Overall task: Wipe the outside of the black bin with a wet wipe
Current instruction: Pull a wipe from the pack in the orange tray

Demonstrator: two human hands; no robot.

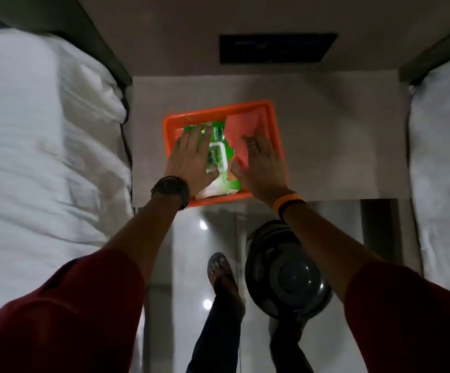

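Both hands (191, 157) (261, 165) rest on the wipes pack (218, 154) in the orange tray (269, 109).

Nightstand (326, 146), centre of frame, between two beds: one bed (30, 144) at left edge, other bed (444, 157) at right edge. On the nightstand: tray (218, 109). In the tray: pack of wipes (218, 154), both hands over it. Bin (286, 273) on the floor, lower centre, just in front of the nightstand.

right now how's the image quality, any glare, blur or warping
Head view: dim overall; bright glare spots on the glossy floor; white bedding at left smeared by motion blur; wide-angle lens bends the edges; the hands and wipes pack in the orange tray stay fairly sharp.
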